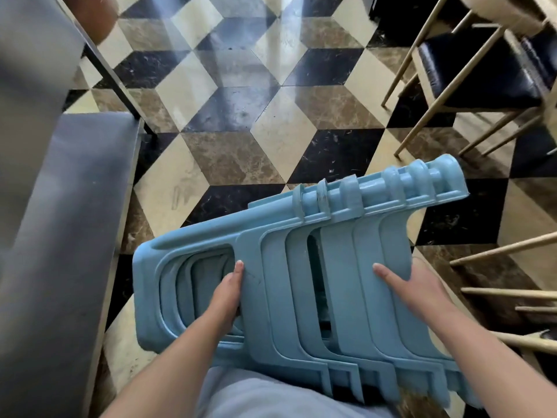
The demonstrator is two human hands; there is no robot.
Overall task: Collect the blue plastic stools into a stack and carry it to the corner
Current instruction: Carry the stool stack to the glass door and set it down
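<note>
Stools: a stack of blue plastic stools [301, 267] is held on its side in the lower middle of the frame, above the floor, with the seats toward the left and the legs fanned out toward the lower right and upper right. The exact number of nested stools cannot be told.
Left hand: the left hand [224, 297] is placed at the opening in the side of the outermost stool, left of centre; its thumb is laid along the blue panel and its fingers are curled into the opening, so the stack is gripped there.
Right hand: the right hand [413, 285] is seen at the right of the stack, thumb pressed flat on the top face while the fingers are wrapped round the far edge, out of sight.
Floor: a floor [241, 86] of cream, brown and black tiles in a cube pattern is spread over the middle and top of the frame.
Bench: a grey padded bench [60, 221] is seen along the left edge.
Chairs: chairs [482, 70] with light wooden legs and dark seats are seen at the upper right and right edge.
</note>
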